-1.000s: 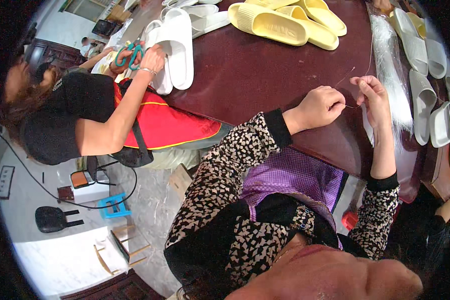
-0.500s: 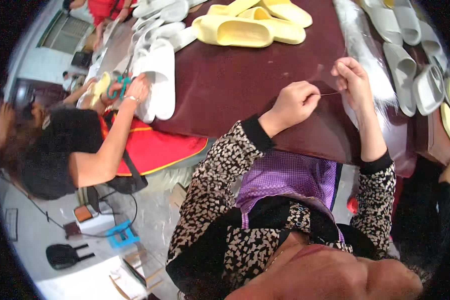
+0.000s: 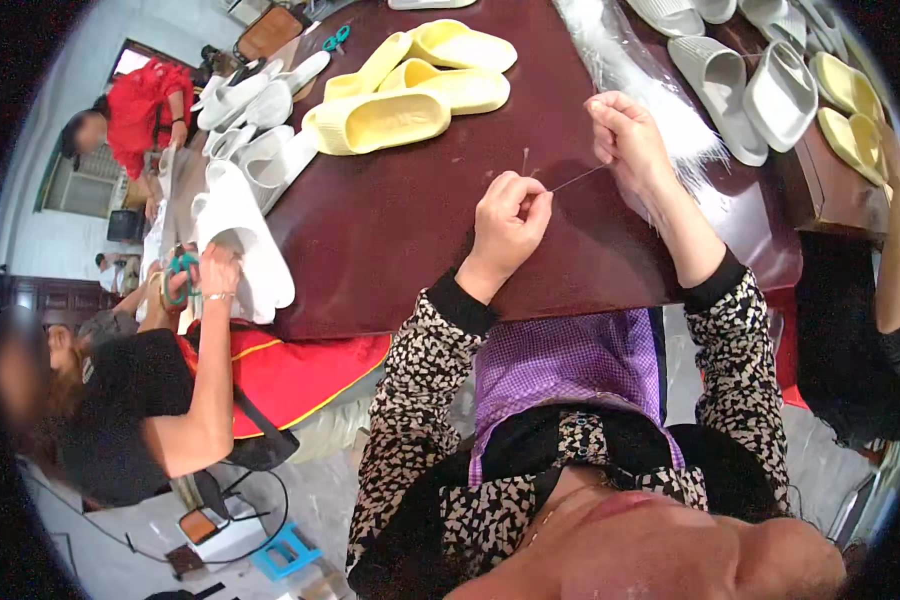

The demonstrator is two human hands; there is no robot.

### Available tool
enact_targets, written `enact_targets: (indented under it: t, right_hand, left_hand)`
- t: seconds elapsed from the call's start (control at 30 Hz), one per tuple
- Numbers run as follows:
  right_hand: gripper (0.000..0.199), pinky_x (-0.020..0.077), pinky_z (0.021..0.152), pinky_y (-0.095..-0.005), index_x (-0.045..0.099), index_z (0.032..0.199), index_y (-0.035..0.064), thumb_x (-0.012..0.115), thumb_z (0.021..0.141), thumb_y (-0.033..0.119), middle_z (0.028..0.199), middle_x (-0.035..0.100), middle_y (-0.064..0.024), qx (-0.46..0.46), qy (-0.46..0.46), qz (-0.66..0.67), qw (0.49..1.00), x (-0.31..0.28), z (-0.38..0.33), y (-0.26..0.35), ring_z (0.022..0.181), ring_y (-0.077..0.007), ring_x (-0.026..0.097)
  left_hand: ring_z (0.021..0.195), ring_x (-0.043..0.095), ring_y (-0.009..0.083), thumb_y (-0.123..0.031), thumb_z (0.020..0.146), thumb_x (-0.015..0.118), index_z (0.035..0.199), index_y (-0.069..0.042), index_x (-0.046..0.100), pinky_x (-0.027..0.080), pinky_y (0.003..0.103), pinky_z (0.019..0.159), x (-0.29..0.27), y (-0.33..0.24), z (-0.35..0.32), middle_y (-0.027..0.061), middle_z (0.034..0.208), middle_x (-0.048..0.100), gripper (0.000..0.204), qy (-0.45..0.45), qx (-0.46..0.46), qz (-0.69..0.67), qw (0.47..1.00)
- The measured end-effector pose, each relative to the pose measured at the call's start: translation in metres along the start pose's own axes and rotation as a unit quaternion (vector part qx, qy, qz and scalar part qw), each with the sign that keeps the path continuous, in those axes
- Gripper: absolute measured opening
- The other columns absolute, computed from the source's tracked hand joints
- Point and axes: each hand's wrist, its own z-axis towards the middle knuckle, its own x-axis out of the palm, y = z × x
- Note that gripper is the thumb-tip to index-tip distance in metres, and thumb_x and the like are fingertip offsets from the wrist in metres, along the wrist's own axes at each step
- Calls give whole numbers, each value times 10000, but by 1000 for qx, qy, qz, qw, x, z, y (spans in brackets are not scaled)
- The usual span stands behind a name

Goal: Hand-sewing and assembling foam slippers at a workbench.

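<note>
Over the dark red table (image 3: 400,235), both my hands are closed in pinches with a thin, thread-like strand (image 3: 576,179) stretched between them. My left hand (image 3: 510,228) grips one end at its fingertips. Higher up and to the right, my right hand (image 3: 630,143) has the other end between curled fingers. Just beyond the right hand lies a clear plastic sleeve of fine white fibres (image 3: 642,75), its loose ends fanning out near my wrist. Several yellow slippers (image 3: 385,122) are heaped on the table ahead and to the left.
At the left, a co-worker's hand (image 3: 218,272) is at a white slipper (image 3: 255,250), beside teal-handled scissors (image 3: 178,278). Another teal pair of scissors (image 3: 337,39) lies farther back. Grey slippers (image 3: 720,95) and yellow ones (image 3: 852,140) line the right side, near another person's arm (image 3: 895,260).
The view has swung, so the table's contents sit lower and more to the left. My hands still hold the strand between them, which now slants upward to the right.
</note>
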Motion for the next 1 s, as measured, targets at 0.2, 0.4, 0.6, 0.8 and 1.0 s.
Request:
enact_targets:
  t: [0.2,0.4,0.6,0.8,1.0]
  right_hand:
    - [24,280,392,-219,587,834,78,592,833,101,545,451,27,3,-38,-58,998,5,-4,-1,427,-65,370]
    - [25,294,367,-224,583,800,67,597,817,80,581,477,10,-27,-26,-50,998,-8,5,-6,434,-76,389]
    - [42,299,352,-230,573,778,47,593,808,66,584,477,-8,-31,-7,-32,999,-12,9,-7,420,-88,391]
    - [50,301,356,-229,562,766,50,595,803,52,585,473,-2,-30,-12,-14,999,-19,10,-5,426,-82,382]
    - [45,308,363,-226,558,777,54,588,810,47,596,478,3,-18,-51,5,999,-25,12,2,444,-78,392]
  left_hand:
    - [516,484,191,-2,736,659,678,-32,508,401,294,472,0,-3,-3,79,624,486,165,7,-16,20,1000]
    - [509,357,61,-13,795,624,658,-31,440,298,221,456,6,-6,-7,-2,590,389,229,15,-5,-1,1000]
    - [516,329,44,-31,817,611,656,-43,438,275,221,453,8,-2,-10,-29,584,370,237,8,-26,23,999]
    - [525,331,30,-31,830,600,670,-43,452,277,213,456,6,-3,-13,-38,587,378,218,12,-52,18,998]
    - [618,487,112,-12,830,580,759,-6,523,408,243,580,8,-4,-8,28,687,503,91,17,-3,13,1000]
